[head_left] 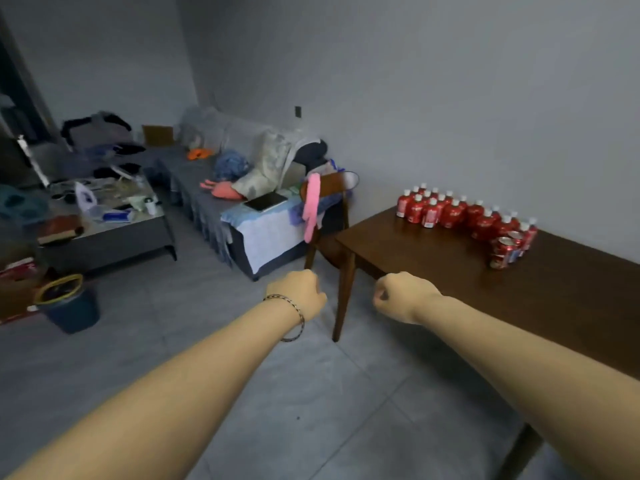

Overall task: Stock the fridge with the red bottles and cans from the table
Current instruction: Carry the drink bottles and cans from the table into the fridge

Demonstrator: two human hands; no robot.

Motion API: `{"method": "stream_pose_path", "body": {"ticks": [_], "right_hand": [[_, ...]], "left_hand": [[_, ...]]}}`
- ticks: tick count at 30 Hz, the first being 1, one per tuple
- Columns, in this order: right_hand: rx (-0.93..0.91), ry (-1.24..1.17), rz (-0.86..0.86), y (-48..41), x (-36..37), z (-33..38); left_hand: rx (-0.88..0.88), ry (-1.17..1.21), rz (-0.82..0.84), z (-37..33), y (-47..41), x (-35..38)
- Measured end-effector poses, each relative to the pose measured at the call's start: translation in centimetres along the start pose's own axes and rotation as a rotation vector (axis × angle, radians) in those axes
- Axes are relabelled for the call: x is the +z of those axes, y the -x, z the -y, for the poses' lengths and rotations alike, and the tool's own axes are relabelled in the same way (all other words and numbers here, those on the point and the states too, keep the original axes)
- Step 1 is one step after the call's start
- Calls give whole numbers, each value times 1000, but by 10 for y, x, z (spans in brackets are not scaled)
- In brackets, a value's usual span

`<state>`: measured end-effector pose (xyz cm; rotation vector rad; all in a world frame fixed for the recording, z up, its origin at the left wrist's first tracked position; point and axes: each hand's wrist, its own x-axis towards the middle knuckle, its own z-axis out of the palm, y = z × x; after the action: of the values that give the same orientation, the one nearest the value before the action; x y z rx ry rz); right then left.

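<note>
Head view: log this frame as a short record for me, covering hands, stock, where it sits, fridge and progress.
left hand: fist, holding nothing
right hand: fist, holding nothing
red bottles: upright, white caps, clustered on the far side of the table by the wall
cans: a few, at the right end of the cluster
table: dark wood, with a chair at its left end
fridge: not in view
progress: nothing picked up yet
</note>
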<state>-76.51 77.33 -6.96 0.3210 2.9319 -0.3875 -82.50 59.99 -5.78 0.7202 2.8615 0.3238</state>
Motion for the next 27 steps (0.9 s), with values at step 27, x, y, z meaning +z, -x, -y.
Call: {"method": "stream_pose_path", "body": {"ticks": [27], "right_hand": [[884, -227, -147, -239, -49, -502]], "left_hand": [[544, 65, 345, -392, -516, 160]]}}
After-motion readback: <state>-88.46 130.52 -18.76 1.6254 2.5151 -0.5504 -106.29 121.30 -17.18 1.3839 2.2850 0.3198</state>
